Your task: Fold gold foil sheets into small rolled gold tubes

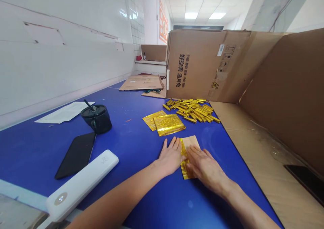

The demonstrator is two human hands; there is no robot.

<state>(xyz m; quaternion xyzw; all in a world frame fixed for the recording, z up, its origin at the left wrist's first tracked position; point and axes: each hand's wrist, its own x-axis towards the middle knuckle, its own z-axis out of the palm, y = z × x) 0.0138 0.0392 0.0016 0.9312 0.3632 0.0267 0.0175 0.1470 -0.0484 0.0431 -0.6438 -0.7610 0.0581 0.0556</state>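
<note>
Left hand [170, 157] and right hand [206, 170] lie flat and open, very close together, and neither one is clamped on anything. The left fingers [172, 144] are spread out, and their tips come up just beside a crinkly gold foil sheet [184, 170]. The right hand sits on top of that foil and on a piece of brown card [191, 144]. The foil lies on the card, right between the hands, near the table edge. Most of it is hidden under the right hand, so you cannot see its whole shape. You can only see a shiny, bumpy strip with a folded-looking edge. Just past the fingers are two flat gold packets [169, 125], one partly on top of the other. Past those is a messy pile of small gold sticks [193, 110]. All of this is on a blue table [131, 110]. To the left are a black cup with a straw [96, 119], a black phone [76, 155], a long white bar [81, 181] and a white paper [64, 112]. The bar is cut off at the bottom of the view. A big brown cardboard box [197, 65] with black writing stands behind the gold pile.
</note>
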